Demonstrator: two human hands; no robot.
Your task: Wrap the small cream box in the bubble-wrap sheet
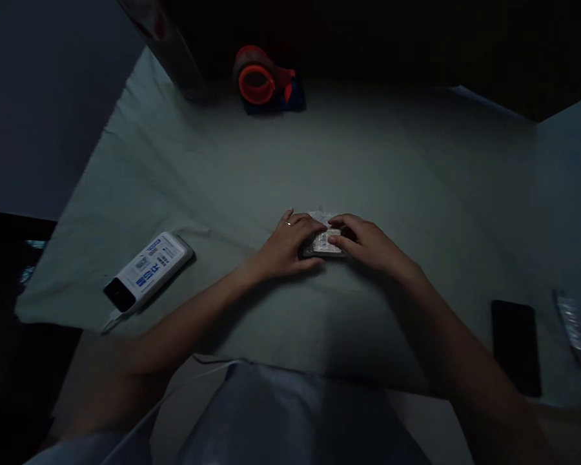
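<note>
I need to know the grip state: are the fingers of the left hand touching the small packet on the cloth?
Touching. The head view shows the left hand with its fingers lying over the small packet, with no gap visible.

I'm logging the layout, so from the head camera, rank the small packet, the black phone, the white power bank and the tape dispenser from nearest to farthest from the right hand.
From the right hand:
1. Small packet, under its fingertips at the cloth's centre.
2. Black phone, at the near right.
3. Tape dispenser, at the far edge.
4. White power bank, out to the left.
The phone and the dispenser are nearly level, so their order is uncertain.
</note>
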